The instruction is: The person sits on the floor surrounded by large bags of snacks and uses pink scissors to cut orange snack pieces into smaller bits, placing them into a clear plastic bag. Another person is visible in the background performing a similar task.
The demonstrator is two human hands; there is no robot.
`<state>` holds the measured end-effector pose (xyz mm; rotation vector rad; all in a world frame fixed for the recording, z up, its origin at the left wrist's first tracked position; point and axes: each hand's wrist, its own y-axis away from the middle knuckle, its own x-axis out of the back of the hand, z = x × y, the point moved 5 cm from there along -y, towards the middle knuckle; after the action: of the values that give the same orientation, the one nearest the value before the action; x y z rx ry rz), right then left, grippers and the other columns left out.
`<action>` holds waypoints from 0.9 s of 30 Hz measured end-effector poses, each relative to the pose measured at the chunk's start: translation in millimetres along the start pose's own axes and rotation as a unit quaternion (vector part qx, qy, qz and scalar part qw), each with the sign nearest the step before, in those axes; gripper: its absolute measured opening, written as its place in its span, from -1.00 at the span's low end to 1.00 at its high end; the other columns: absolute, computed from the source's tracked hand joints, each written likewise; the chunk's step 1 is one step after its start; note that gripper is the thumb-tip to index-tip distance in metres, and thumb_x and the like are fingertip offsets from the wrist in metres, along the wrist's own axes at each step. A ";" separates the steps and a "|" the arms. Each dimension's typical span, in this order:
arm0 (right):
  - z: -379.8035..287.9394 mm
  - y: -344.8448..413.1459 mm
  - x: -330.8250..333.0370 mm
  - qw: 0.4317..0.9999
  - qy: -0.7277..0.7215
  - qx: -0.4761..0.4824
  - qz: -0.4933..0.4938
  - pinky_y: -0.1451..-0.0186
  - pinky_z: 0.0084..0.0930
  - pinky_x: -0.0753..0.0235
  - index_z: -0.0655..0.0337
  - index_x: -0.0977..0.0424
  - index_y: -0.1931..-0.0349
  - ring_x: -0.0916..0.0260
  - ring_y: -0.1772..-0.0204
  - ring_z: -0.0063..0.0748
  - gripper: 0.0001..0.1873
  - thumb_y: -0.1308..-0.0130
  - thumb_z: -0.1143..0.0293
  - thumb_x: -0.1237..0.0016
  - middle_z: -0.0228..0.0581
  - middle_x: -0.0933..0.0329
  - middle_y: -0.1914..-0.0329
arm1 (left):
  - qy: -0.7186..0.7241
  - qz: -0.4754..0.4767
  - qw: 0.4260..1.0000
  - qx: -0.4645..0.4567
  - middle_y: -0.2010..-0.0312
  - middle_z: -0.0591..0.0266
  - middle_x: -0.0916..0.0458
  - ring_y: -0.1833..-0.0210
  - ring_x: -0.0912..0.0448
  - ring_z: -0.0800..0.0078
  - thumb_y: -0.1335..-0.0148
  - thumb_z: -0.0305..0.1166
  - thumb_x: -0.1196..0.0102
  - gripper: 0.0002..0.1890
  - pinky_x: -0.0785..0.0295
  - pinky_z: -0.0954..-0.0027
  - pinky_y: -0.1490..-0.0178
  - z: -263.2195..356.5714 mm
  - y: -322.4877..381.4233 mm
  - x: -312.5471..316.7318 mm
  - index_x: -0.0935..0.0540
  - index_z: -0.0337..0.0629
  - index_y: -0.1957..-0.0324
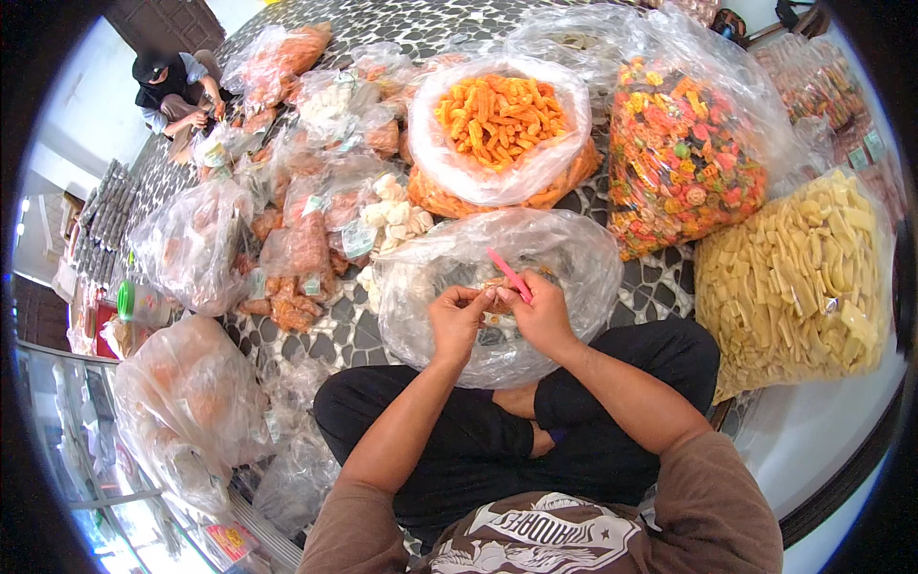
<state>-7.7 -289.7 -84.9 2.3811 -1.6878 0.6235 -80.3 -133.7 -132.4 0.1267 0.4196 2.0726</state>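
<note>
My left hand [459,316] and my right hand [538,308] meet fingertip to fingertip over a large clear plastic bag [401,287]. They pinch a small brownish item [495,285] that looks like a small packet; its details are mostly hidden by my fingers. A slim pink tool [508,271] is held in my right hand, its far end pointing up and left. The clear bag lies wide on the floor in front of my crossed legs, with some small bits showing inside.
Beyond it stands an open bag of orange puffed snacks [502,118]. To the right are bags of colourful snacks [688,158] and pale yellow strips [796,287]. Several snack packets [297,251] cover the left floor, near a glass case [79,430]. A person [172,93] crouches far left.
</note>
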 end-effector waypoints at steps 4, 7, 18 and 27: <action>9.6 -4.9 7.6 0.996 0.057 -0.071 0.003 0.27 -0.36 -0.46 0.36 -0.57 0.24 -0.46 0.37 -0.41 -0.83 -0.36 0.41 -0.21 -0.14 -0.56 0.46 | -0.004 0.021 1.000 -0.008 0.42 0.26 -0.68 0.43 -0.57 0.61 -0.33 -0.32 -0.38 -0.75 -0.50 0.51 0.37 0.0 -4.1 5.4 -0.69 -0.35 0.20; 8.0 -4.7 3.6 0.999 -0.011 -0.035 0.001 0.27 -0.35 -0.47 0.35 -0.58 0.23 -0.51 0.36 -0.38 -0.83 -0.36 0.40 -0.21 -0.11 -0.59 0.44 | 0.027 -0.009 0.999 -0.031 0.41 0.29 -0.68 0.42 -0.57 0.62 -0.33 -0.32 -0.36 -0.77 -0.49 0.52 0.35 -1.2 -6.7 1.7 -0.70 -0.32 0.19; 5.1 -3.9 8.0 0.995 0.103 -0.009 0.013 0.24 -0.21 -0.50 0.28 -0.64 0.20 -0.59 0.36 -0.10 -0.80 -0.33 0.33 -0.21 0.00 -0.63 0.41 | -0.097 -0.028 0.986 -0.133 0.44 0.29 -0.69 0.39 -0.59 0.61 -0.36 -0.39 -0.31 -0.80 -0.50 0.51 0.28 -1.3 -9.7 -3.4 -0.69 -0.38 0.20; 18.8 -10.1 6.3 0.997 0.045 -0.065 0.012 0.28 -0.25 -0.48 0.34 -0.65 0.25 -0.54 0.44 -0.21 -0.78 -0.32 0.31 -0.20 -0.06 -0.59 0.52 | -0.095 -0.021 0.992 -0.082 0.54 0.26 -0.67 0.53 -0.56 0.61 -0.36 -0.38 -0.29 -0.79 -0.44 0.46 0.46 -7.4 -13.0 -2.8 -0.68 -0.37 0.31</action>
<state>8.0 -298.3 -98.1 2.2140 -1.6668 0.5966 -70.2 -131.9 -143.6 0.2139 0.1335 2.0232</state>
